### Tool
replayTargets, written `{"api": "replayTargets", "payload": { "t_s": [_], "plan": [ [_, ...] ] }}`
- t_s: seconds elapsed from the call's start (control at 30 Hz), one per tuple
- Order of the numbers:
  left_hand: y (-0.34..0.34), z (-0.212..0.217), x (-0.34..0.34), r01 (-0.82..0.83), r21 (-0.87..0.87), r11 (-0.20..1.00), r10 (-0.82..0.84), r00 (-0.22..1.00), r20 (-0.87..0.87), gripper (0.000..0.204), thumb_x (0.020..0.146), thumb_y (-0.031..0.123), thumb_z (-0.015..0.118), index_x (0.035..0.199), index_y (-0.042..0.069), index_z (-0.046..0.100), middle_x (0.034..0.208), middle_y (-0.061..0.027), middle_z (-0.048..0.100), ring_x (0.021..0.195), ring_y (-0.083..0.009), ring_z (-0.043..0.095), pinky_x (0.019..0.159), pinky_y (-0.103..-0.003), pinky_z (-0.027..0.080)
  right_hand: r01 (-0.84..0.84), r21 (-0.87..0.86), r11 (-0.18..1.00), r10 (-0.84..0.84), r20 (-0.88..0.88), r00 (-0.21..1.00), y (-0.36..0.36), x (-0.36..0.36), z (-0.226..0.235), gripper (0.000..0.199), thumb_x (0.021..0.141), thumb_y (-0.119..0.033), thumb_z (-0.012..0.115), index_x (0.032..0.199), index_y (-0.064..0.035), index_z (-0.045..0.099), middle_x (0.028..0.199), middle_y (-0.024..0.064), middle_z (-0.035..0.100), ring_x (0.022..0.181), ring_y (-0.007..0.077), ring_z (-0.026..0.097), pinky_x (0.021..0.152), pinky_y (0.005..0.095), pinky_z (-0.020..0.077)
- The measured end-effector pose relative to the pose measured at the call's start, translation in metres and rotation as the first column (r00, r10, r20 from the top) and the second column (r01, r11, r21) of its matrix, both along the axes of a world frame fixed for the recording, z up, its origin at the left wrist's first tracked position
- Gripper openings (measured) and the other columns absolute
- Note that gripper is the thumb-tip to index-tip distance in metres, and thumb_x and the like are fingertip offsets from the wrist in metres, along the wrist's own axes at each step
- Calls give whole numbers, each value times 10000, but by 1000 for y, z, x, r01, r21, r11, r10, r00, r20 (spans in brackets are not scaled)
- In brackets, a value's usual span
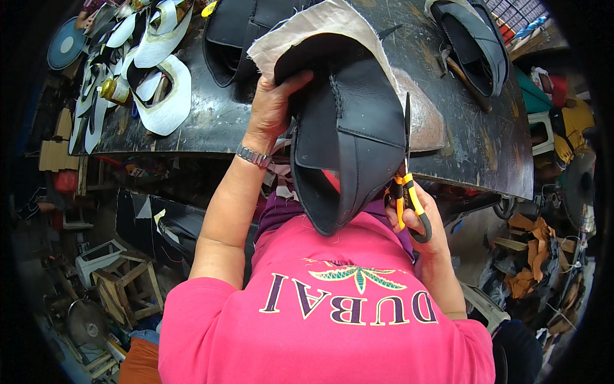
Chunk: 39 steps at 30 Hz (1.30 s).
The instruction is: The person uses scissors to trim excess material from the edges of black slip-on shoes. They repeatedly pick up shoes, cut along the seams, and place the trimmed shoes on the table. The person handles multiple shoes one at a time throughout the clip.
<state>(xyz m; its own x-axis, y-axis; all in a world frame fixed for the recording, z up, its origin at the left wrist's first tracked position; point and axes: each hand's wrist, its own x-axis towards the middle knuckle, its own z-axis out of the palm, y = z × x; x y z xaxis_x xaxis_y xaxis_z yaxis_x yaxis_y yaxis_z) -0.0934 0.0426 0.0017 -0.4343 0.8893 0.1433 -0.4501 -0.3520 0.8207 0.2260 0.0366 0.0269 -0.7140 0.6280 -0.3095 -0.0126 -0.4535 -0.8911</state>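
Observation:
A black leather shoe upper (371,137) with stitched seams hangs over the near edge of the table, its lower end in front of my pink shirt. Pale lining cloth (268,48) sticks out around its far edge. My left hand (278,102) grips the upper at its left side, the thumb on the leather and the other fingers hidden behind. In my right hand (430,224) is a pair of scissors (409,198) with yellow and black handles. Their blades point away from me along the upper's right edge and look closed or nearly so.
Other black uppers lie at the back (224,38) and at the far right (470,48) of the dark table (489,144). White-lined cut pieces (163,105) and a yellowish jar (115,91) are at the left. Wooden stools (128,288) stand lower left; brown leather scraps (534,249) lie right.

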Motion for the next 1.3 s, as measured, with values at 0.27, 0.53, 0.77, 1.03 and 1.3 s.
{"api": "replayTargets", "payload": {
  "t_s": [0.27,0.53,0.77,1.03,1.3],
  "plan": [
    [2,-2,-3,-15,50,999,16,1000,-17,347,837,-33,694,1170,61,672,1088,-37,692,951,-153,652,858,-301,528,79,21,997,-81,73,994,-4,5,-4,691,681,-443,879,1103,3,561,701,24,552,539,66,505,469,169,373],
    [3,7,-9,165,-79,983,-171,983,-72,342,859,-35,668,1191,44,648,1105,-66,688,962,-163,667,870,-303,545,-19,58,998,15,61,998,4,5,-12,686,750,-498,799,1141,-14,509,749,26,527,646,82,505,616,214,411],
    [5,18,-5,223,-117,968,-238,962,-131,316,858,-23,679,1170,18,653,1024,-70,709,880,-145,693,806,-287,574,39,46,998,-42,69,997,9,-2,-12,821,642,-574,843,1135,-2,522,769,59,560,640,97,539,557,200,424],
    [7,19,-7,266,-138,954,-285,948,-142,326,859,-22,677,1181,18,646,1030,-67,705,869,-136,695,788,-283,580,31,-56,998,-34,-45,998,7,4,-14,696,733,-412,844,1188,-4,511,794,25,539,613,79,525,526,193,419],
    [11,18,-5,275,-160,948,-302,936,-183,383,860,-10,682,1236,28,617,1038,-67,702,874,-137,695,800,-278,583,62,-49,997,-65,-52,997,7,5,-20,712,713,-429,856,1176,-2,525,744,25,547,594,73,539,484,191,415]
  ]
}}
